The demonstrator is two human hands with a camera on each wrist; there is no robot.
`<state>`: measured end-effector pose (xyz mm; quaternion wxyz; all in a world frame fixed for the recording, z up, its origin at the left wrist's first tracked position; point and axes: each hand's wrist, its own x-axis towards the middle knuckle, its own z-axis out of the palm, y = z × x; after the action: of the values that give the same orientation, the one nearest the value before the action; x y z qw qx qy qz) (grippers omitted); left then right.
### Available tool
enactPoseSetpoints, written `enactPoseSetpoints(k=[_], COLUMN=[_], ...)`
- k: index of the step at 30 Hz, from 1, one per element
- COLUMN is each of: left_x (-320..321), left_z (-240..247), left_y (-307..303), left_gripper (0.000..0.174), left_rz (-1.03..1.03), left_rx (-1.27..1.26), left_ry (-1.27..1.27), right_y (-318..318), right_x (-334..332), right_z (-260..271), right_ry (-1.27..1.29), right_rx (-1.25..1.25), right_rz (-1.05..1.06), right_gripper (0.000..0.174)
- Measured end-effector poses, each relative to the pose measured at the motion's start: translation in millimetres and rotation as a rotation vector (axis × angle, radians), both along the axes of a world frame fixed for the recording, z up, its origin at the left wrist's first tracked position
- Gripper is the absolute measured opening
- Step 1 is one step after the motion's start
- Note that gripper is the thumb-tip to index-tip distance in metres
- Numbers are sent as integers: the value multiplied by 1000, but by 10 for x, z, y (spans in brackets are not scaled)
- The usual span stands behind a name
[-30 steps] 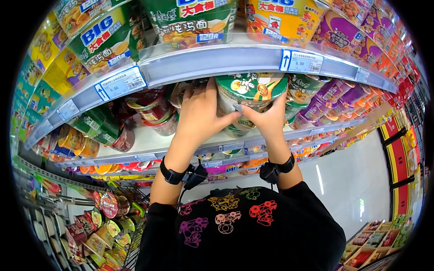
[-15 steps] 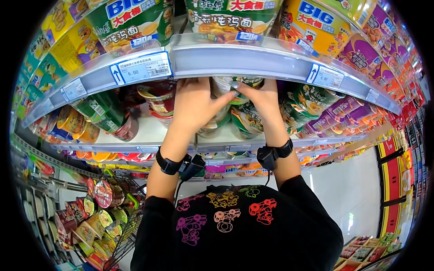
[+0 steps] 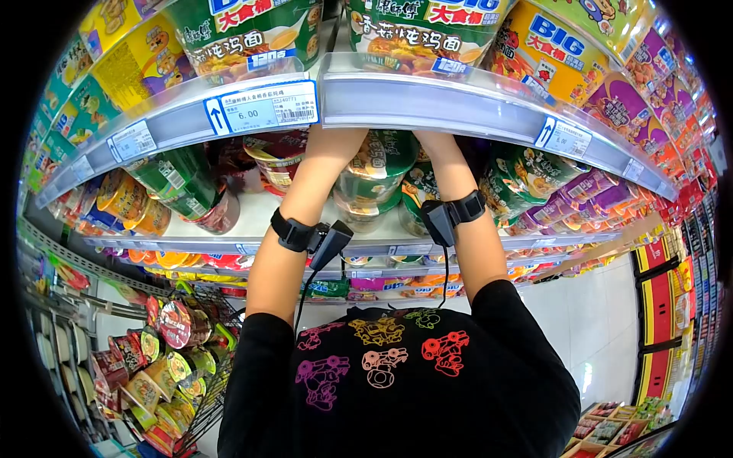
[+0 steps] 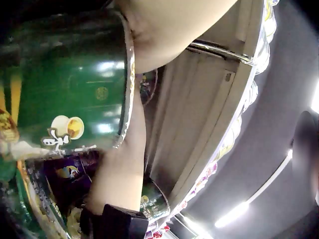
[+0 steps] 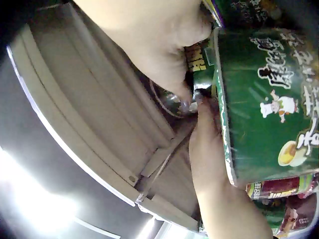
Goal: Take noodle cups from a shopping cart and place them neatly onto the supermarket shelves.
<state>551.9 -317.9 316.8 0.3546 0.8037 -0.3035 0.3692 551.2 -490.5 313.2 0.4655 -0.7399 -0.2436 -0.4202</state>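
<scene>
In the head view both hands reach in under the upper shelf board [image 3: 427, 103], which hides them past the wrists. The right wrist view shows my right hand [image 5: 164, 50] and my left hand [image 5: 205, 117] facing each other, thumb tips nearly meeting. Between them is part of a green instant noodle tub [image 5: 202, 67], which they hold from both sides; most of it is hidden. Their wrists pass over a nearer green noodle tub [image 5: 264, 104], also seen large in the left wrist view. In the head view, stacked green tubs [image 3: 374, 172] stand between the forearms.
Overhead, big noodle tubs [image 3: 420, 34] line the upper shelf behind a clear lip with price tags [image 3: 263, 109]. More green tubs [image 3: 527, 175] stand to the right, dark red ones [image 3: 279, 156] to the left. A cart with noodle packs [image 3: 156, 366] stands at lower left.
The hands have moved forward, deeper under the upper shelf, taking the green noodle tub with them out of the head view. The head view has shifted, so the shelf sits further right.
</scene>
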Motion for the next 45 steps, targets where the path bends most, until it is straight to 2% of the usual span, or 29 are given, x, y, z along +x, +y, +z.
enactPoseSetpoints(k=[3, 5, 6, 7, 9, 11, 13, 14, 17, 18, 19, 21, 22, 23, 24, 25, 26, 27, 29, 32, 34, 35, 36, 37, 39, 41, 43, 45], left_x=[50, 10, 24, 16, -44, -112, -160, -231, -536, -640, -715, -864, -922, -984, -1045, -1094, -1099, -1097, -1038, -821, -703, -726, -754, -770, -789, -851, -1021, -1111], left_z=[-9, 27, 17, -2, -21, 5, 51, 60, 77, 74, 50, -10, -39, -86, -116, -147, -219, -275, -276, -383, -373, -429, -393, -369, -403, -447, -423, -436], left_y=[-11, 21, 10, 16, 38, 103, 192, 236, 486, 601, 723, 992, 1143, 1277, 1414, 1538, 1712, 1870, 2143, 2589, 2768, 2787, 2808, 2821, 2787, 2720, 2594, 2508], left_gripper=[23, 22, 22, 23, 24, 26, 26, 27, 28, 26, 25, 23, 21, 21, 23, 27, 37, 47, 53, 60, 62, 62, 62, 63, 66, 68, 75, 78], left_rz=[-35, -48, -33, -40, -51, -79, -108, -85, -21, -33, 6, 86, 172, 218, 295, 368, 469, 481, 504, 408, 261, 363, 325, 286, 240, 127, 132, 87], left_rx=[-40, 30, 61, 37, -18, 6, 51, 31, -60, -119, -186, -303, -311, -369, -405, -443, -402, -464, -591, -530, -477, -355, -367, -378, -415, -487, -483, -534], left_ry=[9, 2, 109, 109, 109, 94, 26, 72, 19, 57, -9, -137, -222, -261, -290, -319, -352, -306, -261, -97, -1, 77, 132, 187, 147, 90, 96, 74], right_y=[58, 72, 65, 70, 95, 82, 90, 97, 240, 390, 566, 956, 1176, 1343, 1516, 1683, 1839, 2015, 2360, 2719, 2907, 2985, 3047, 3093, 3162, 3181, 3179, 3141], right_x=[23, 31, 35, 41, 23, -29, -84, -126, -535, -742, -948, -1175, -1269, -1242, -1221, -1203, -1134, -1018, -689, -526, -444, -412, -360, -337, -300, -303, -345, -383], right_z=[62, 58, 50, 48, 71, 66, 61, 59, 82, 146, 216, 267, 286, 235, 208, 187, 150, 98, -111, 0, 70, 86, 78, 44, 3, -4, -14, -30], right_ry=[-112, -153, -153, -155, -200, -183, -147, -127, 147, 200, 255, 196, 205, 86, 133, 180, 235, 220, 185, 307, 258, 238, 363, 349, 316, 312, 339, 349], right_rx=[-73, -186, -268, -349, -295, -358, -376, -386, -419, -394, -365, -263, -217, -298, -267, -238, -214, -176, -31, -61, -53, -48, -17, -5, 19, 108, 231, 235], right_rz=[-19, -141, -254, -368, -326, -392, -405, -410, -415, -411, -404, -286, -152, -67, 74, 212, 283, 301, 387, 339, 363, 374, 433, 415, 375, 441, 529, 552], right_gripper=[23, 22, 22, 21, 21, 22, 25, 26, 32, 34, 36, 39, 43, 48, 51, 54, 59, 60, 69, 83, 91, 95, 100, 99, 97, 98, 96, 101])
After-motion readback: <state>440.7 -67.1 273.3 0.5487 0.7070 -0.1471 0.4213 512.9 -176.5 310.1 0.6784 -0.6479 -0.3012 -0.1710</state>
